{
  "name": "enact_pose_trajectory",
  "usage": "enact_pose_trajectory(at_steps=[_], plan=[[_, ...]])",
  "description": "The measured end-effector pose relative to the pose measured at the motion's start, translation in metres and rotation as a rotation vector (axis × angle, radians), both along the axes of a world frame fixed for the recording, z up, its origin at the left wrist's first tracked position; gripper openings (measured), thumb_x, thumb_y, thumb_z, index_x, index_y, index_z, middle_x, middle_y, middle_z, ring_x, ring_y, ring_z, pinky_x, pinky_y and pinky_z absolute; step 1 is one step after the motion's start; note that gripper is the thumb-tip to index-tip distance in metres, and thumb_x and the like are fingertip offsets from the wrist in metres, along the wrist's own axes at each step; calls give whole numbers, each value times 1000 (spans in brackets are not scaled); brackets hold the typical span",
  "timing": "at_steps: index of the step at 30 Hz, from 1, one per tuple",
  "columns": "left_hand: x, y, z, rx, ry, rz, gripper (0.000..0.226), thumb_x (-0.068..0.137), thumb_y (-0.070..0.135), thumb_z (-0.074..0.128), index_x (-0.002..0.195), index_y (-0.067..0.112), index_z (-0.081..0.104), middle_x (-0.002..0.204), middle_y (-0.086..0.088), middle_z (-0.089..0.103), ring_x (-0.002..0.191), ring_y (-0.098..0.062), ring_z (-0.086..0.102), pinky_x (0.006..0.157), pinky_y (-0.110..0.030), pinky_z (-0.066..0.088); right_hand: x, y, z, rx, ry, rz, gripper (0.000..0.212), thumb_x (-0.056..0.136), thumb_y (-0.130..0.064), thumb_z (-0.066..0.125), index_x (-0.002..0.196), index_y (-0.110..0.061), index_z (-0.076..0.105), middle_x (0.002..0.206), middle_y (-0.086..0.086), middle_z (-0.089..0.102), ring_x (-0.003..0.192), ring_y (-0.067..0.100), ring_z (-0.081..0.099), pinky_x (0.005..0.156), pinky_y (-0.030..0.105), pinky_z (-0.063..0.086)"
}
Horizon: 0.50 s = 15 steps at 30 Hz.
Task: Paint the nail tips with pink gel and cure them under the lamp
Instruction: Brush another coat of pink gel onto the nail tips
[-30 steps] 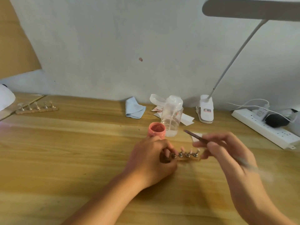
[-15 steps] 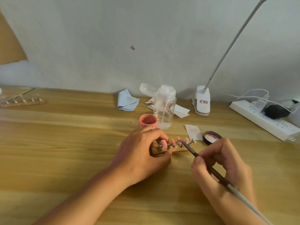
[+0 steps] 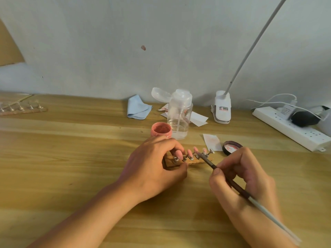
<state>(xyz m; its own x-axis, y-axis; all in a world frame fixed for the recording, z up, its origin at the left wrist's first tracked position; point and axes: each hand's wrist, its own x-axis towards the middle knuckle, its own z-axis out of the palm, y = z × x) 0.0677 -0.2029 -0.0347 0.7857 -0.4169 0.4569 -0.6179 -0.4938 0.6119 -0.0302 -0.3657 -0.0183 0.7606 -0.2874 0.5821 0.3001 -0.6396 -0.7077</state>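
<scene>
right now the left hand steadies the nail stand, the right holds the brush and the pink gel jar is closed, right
One error: the head view shows the pink gel jar open, its lid lying near the right hand, which holds the brush. The left hand does steady the nail stand.

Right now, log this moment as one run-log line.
step: painting | left hand: holds brown nail-tip stand | right hand: holds thin dark-handled brush, bristles at a pink nail tip

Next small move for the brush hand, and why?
Probably a short stroke along the middle nail tip: the brush pinched in the right hand has its bristles at that tip, and the left hand grips the wooden stand under it.
</scene>
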Motion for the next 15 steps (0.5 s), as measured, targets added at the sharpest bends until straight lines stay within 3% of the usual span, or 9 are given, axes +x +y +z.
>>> enact_pose_trajectory(at_steps=[7,12,15], plan=[[0,0,0,0,4,-5,21,73,45,66,91,36,69,92,21,59,92,-5,58,77,-32,51,-2,1,4,-18,-1,28,17,68,-37,54,75,-22,55,71,-7,60,69,18,58,64,40,49],[0,0,0,4,-7,1,25,71,51,61,88,33,67,93,21,59,91,-5,57,75,-29,50,-1,1,3,-62,-59,31,10,74,-32,57,82,-26,54,78,-10,60,73,15,58,71,39,48],[0,-1,0,-9,-9,4,24,71,48,63,87,31,67,90,19,58,88,-6,57,74,-30,49,0,2,1,-134,-96,56,11,78,-22,63,87,-26,58,81,-12,61,74,10,60,77,45,49]])
